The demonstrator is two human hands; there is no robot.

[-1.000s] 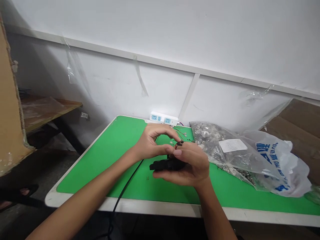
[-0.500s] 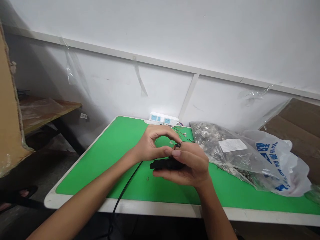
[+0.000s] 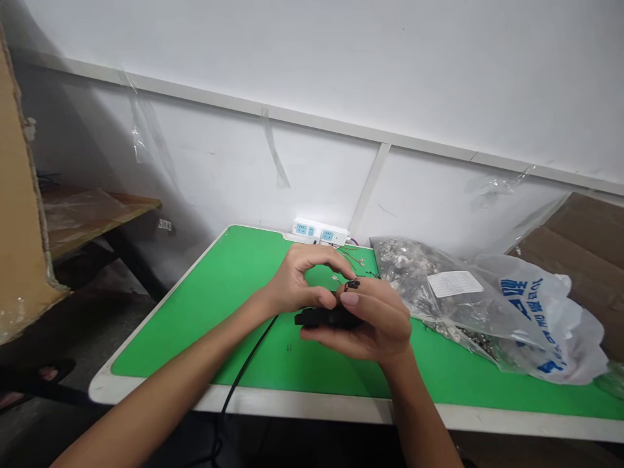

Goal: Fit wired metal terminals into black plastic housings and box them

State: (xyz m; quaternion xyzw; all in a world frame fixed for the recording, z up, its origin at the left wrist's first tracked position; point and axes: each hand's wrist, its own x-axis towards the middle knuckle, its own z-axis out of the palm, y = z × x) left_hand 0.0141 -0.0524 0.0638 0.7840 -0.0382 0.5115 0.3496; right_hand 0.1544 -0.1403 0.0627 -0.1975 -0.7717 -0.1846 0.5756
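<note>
Over the green tabletop (image 3: 190, 299), my right hand (image 3: 380, 318) grips a black block-like part (image 3: 316, 317), thumb on top and fingers beneath. Its exact kind cannot be made out, as my palm covers much of it. Above it, between my hands, a small black piece (image 3: 351, 285) shows, with what looks like a bit of reddish wire. My left hand (image 3: 295, 279) arches over from the left, closed in a loop. Its fingertip meets the small black piece, and its thumb lies beside the right thumb at the block's top.
A white power strip (image 3: 320, 231) sits against the wall, with thin wires (image 3: 353, 255) near it. Clear bags of small metal parts (image 3: 414, 263) and a white printed bag (image 3: 556, 325) fill the right side. A black cable (image 3: 246, 364) hangs over the front edge. Cardboard (image 3: 24, 195) stands left.
The view has shifted very slightly. The black block sits a little more level in my right hand, and both hands keep nearly the same place.
</note>
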